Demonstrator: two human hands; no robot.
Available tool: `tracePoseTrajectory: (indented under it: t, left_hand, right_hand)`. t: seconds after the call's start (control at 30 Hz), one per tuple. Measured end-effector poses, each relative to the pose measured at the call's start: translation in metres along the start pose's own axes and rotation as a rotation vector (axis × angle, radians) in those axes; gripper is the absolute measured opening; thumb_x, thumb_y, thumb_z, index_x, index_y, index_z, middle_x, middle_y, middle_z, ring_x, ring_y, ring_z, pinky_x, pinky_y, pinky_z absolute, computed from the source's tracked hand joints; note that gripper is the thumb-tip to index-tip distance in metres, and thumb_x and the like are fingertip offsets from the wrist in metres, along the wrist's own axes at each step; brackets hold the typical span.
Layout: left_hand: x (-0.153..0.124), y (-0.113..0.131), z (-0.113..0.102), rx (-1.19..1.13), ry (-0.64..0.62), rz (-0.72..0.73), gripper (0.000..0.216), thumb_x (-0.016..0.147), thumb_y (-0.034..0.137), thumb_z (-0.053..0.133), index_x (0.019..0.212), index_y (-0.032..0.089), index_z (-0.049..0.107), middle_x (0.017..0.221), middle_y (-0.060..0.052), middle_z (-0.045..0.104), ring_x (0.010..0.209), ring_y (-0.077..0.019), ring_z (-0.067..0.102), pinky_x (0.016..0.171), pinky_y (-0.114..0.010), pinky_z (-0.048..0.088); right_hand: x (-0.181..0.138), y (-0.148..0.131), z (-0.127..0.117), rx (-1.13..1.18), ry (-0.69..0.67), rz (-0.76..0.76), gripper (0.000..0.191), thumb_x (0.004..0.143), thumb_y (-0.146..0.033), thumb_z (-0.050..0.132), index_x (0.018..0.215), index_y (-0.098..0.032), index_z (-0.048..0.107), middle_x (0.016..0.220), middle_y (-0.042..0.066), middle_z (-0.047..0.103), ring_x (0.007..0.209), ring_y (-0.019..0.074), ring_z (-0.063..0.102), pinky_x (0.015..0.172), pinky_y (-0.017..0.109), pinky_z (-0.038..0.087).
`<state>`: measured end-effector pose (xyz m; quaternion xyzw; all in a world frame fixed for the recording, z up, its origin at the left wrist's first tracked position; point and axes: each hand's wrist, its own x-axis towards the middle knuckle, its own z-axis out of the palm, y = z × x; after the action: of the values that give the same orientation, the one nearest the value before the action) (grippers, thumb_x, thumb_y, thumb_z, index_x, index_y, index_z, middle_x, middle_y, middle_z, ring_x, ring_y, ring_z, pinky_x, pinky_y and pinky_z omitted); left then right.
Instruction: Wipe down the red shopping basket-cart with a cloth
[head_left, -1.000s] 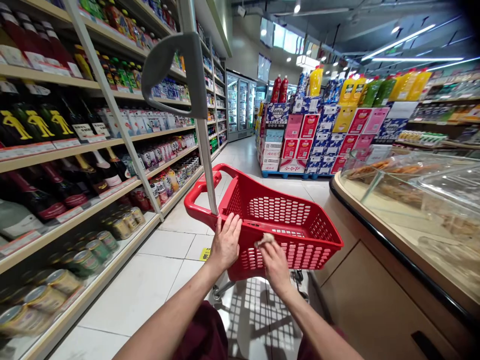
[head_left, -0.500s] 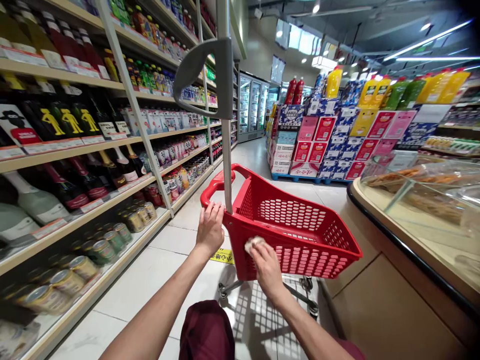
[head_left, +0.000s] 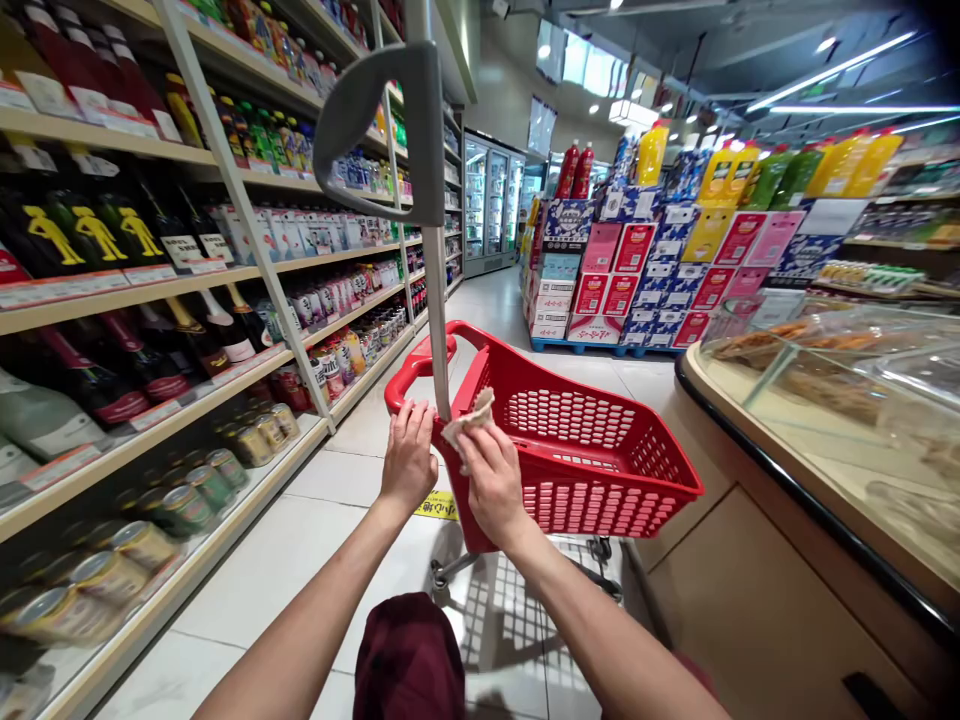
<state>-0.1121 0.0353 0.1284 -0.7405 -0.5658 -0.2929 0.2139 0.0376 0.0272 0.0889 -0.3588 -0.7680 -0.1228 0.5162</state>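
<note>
A red plastic shopping basket (head_left: 600,450) on a wheeled frame stands in the aisle before me, with a grey pull handle (head_left: 420,130) rising on a metal pole (head_left: 437,330). My left hand (head_left: 409,458) grips the basket's near rim beside the pole. My right hand (head_left: 491,480) is closed on a small pale cloth (head_left: 472,415), pressed against the rim at the foot of the pole. The basket looks empty inside.
Shelves of bottles, cans and jars (head_left: 150,330) run along the left. A glass-topped food counter (head_left: 825,400) curves in on the right. Stacked drink cartons (head_left: 645,270) and fridges (head_left: 487,205) stand ahead. White floor tiles (head_left: 300,560) run down the aisle.
My right hand has carried the cloth from the middle of the near rim leftward and up to the pole's base. My left hand shifted slightly along the rim; the view swung a little.
</note>
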Motion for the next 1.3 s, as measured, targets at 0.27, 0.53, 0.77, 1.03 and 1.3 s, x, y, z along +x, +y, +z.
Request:
tracePoseTrajectory:
  t: [0.27,0.53,0.77,1.03,1.3]
  left_hand:
    - [0.001,0.001,-0.003,0.027,-0.024,0.027,0.062,0.064,0.004,0.042,0.126,0.009,0.040,0.133,-0.014,0.042,0.131,-0.0285,0.024,0.106,-0.047,0.027]
    - [-0.001,0.004,-0.004,0.062,-0.002,-0.003,0.062,0.066,0.005,0.041,0.128,0.009,0.037,0.135,-0.015,0.040,0.131,-0.0295,0.023,0.105,-0.053,0.022]
    - [-0.005,0.059,0.007,-0.015,0.058,0.166,0.060,0.072,0.009,0.040,0.131,0.009,0.031,0.137,-0.013,0.038,0.133,-0.0228,0.021,0.109,-0.048,0.012]
    - [-0.002,0.098,0.031,0.058,-0.270,0.237,0.058,0.071,0.015,0.042,0.129,0.006,0.039,0.138,-0.012,0.038,0.131,-0.0250,0.024,0.109,-0.047,0.012]
    - [0.004,0.111,0.039,0.063,-0.303,0.289,0.056,0.072,0.016,0.043,0.127,0.008,0.040,0.135,-0.012,0.043,0.128,-0.0244,0.029,0.108,-0.045,0.017]
  right_hand:
    - [-0.046,0.013,-0.003,-0.016,-0.162,-0.077,0.037,0.085,-0.010,0.037,0.118,-0.015,0.053,0.107,0.010,0.061,0.115,0.0207,0.041,0.089,0.036,0.042]
    - [-0.079,0.059,-0.039,-0.132,-0.177,0.022,0.040,0.084,-0.006,0.035,0.117,-0.018,0.054,0.106,0.009,0.061,0.113,0.0209,0.044,0.090,0.037,0.043]
    - [-0.075,0.088,-0.056,-0.177,-0.034,0.060,0.041,0.084,-0.009,0.037,0.123,-0.018,0.049,0.120,0.010,0.053,0.122,0.0223,0.036,0.097,0.041,0.037]
    - [-0.113,0.108,-0.069,-0.230,-0.196,0.071,0.034,0.084,-0.010,0.038,0.110,-0.017,0.058,0.107,0.009,0.060,0.116,0.0214,0.040,0.092,0.037,0.041]
    - [-0.134,0.127,-0.086,-0.289,-0.286,0.161,0.036,0.082,-0.008,0.037,0.107,-0.019,0.060,0.105,0.008,0.061,0.108,0.0202,0.046,0.087,0.035,0.043]
